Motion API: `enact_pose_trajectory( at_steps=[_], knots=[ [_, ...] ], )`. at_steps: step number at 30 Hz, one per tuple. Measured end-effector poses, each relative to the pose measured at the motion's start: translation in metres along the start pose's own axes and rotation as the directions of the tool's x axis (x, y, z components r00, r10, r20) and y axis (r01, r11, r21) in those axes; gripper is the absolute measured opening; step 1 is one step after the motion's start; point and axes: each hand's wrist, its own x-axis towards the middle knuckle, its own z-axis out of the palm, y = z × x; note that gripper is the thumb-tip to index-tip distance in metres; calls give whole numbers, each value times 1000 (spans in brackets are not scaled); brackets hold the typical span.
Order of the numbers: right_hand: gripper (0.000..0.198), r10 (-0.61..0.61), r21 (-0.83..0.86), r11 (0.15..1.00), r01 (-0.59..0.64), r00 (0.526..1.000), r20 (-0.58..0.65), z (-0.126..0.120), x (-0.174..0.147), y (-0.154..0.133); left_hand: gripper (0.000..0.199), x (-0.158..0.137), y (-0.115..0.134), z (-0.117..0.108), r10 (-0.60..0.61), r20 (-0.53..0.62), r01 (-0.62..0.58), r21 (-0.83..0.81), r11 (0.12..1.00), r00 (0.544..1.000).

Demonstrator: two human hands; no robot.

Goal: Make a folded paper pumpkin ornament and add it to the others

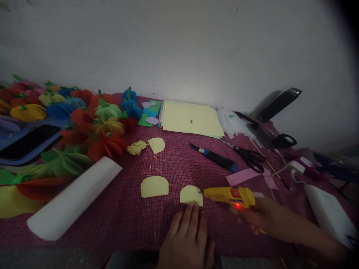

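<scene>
My right hand [258, 216] is wrapped round a yellow glue gun [221, 194] with a red light glowing on it. Its nozzle points left and meets the right part of a pale yellow paper piece [190, 195], rounded at the top. At the lower edge of that paper, my left hand [186, 235] lies flat, fingers stretched out and fingertips pressing it to the cloth. A second rounded yellow piece [155, 186] lies to the left. Farther back, another yellow piece [157, 145] sits beside a small heap of yellow shreds [137, 147].
A utility knife [214, 158], black scissors [249, 155] and a pink paper strip [244, 175] lie on the right. Yellow sheets [192, 117] are stacked at the back. A white roll [75, 198] and several colourful paper pumpkins [108, 145] occupy the left.
</scene>
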Motion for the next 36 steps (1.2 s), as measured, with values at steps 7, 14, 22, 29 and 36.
enact_pose_trajectory(
  at_steps=[7,14,22,29,36],
  knots=[
    [29,-35,13,999,35,999,39,2,-6,11,40,-2,0,1,-5,8,5,-12,1000,1000],
    [27,-16,15,1000,15,999,48,2,-13,3,41,-3,0,1,8,19,-7,-6,1000,1000],
    [27,-45,-17,999,46,997,60,4,-17,3,41,-3,1,2,3,17,-3,-13,1000,1000],
    [28,9,-14,1000,-8,997,77,6,-17,15,41,-3,1,2,3,18,-3,-9,1000,1000],
    [26,-10,-35,999,13,997,79,4,-14,9,41,-3,0,2,3,23,-2,-12,1000,1000]
  ],
)
